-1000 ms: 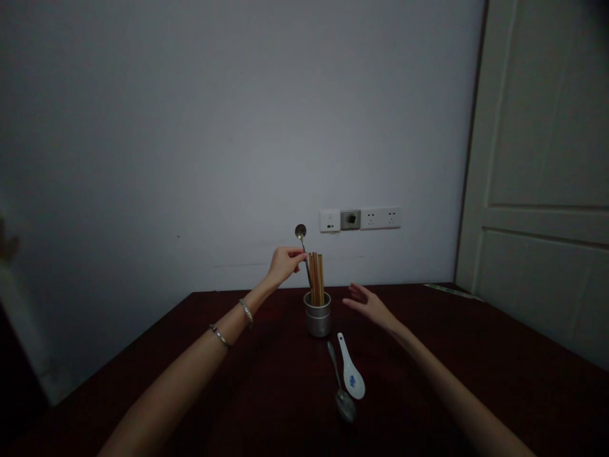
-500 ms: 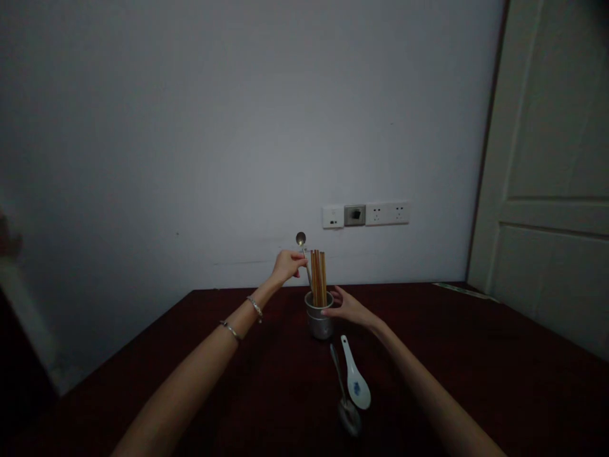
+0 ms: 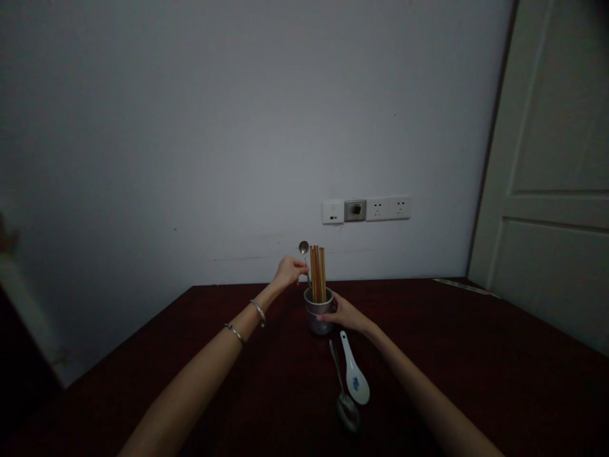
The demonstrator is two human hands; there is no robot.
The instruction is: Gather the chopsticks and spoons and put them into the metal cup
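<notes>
My left hand (image 3: 290,271) pinches the handle of a long metal spoon (image 3: 304,247), bowl upward, with its lower end inside a grey metal cup (image 3: 318,324). Several wooden chopsticks (image 3: 318,274) stand upright in the same cup, just right of the spoon. Around the right side of the cup curls my right hand (image 3: 348,315), thumb on the near face and fingers partly hidden behind. In front of the cup lie a white ceramic spoon (image 3: 356,384) with a blue mark and a metal spoon (image 3: 348,414), side by side.
The dark red table (image 3: 247,393) reaches back to a pale wall (image 3: 238,127). Wall sockets and a switch (image 3: 354,211) sit above its far edge. A light door (image 3: 547,158) stands at the right, and a narrow strip (image 3: 466,287) lies near the back right edge.
The long spoon has moved down into the cup with my left hand. My right hand has closed in around the cup's side. The view has shifted slightly.
</notes>
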